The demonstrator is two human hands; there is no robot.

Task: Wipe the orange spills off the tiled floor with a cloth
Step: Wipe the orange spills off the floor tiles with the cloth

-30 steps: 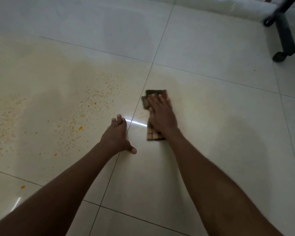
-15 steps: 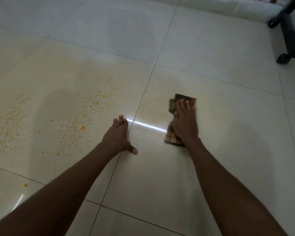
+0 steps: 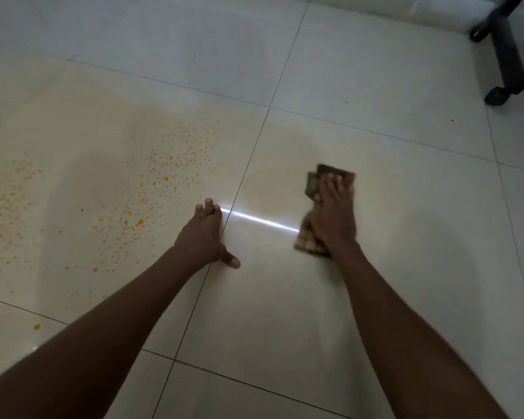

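A brown checked cloth (image 3: 313, 182) lies folded on the pale tiled floor (image 3: 285, 313), right of centre. My right hand (image 3: 333, 213) presses flat on it with straight fingers. On the tile to the left, orange spills (image 3: 158, 192) spread as many small droplets, and a fainter patch of orange droplets (image 3: 9, 207) reaches the left edge. My left hand (image 3: 204, 237) rests flat on the floor beside the grout line, just right of the droplets, with the thumb spread out.
A black chair leg with a caster (image 3: 508, 71) stands at the top right. A white wall base (image 3: 375, 7) runs along the top edge. A bright streak of reflected light (image 3: 257, 220) lies on the floor between my hands.
My right hand has slid the cloth to the right, away from the grout line and the droplets. My left hand has stayed planted in place.
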